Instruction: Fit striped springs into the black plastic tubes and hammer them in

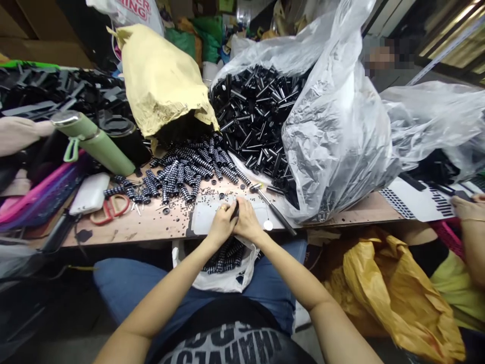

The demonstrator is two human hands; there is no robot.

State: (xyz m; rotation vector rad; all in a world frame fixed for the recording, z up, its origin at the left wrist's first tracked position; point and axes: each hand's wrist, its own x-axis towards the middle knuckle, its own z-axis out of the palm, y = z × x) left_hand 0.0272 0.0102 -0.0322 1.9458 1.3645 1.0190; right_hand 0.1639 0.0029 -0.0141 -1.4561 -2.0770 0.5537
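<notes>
At the table's front edge, my left hand (221,223) and my right hand (247,219) meet, fingers closed around a small dark part (235,209). Most of this part is hidden by the fingers, so its exact kind does not show. Under the hands lies a whitish flat board (204,215). A hammer (277,212) with a dark handle rests just right of them. Ribbed black-and-white pieces (180,174) are heaped beyond, spilling from a yellow sack (162,81). On my lap, a white bag (231,283) holds more ribbed pieces.
A large clear plastic bag (337,121) of black tubes (261,111) stands behind. To the left are red-handled scissors (115,206), a white power bank or case (90,193) and a green flask (98,146). Another person's hand (468,207) shows at far right, near an orange sack (394,283).
</notes>
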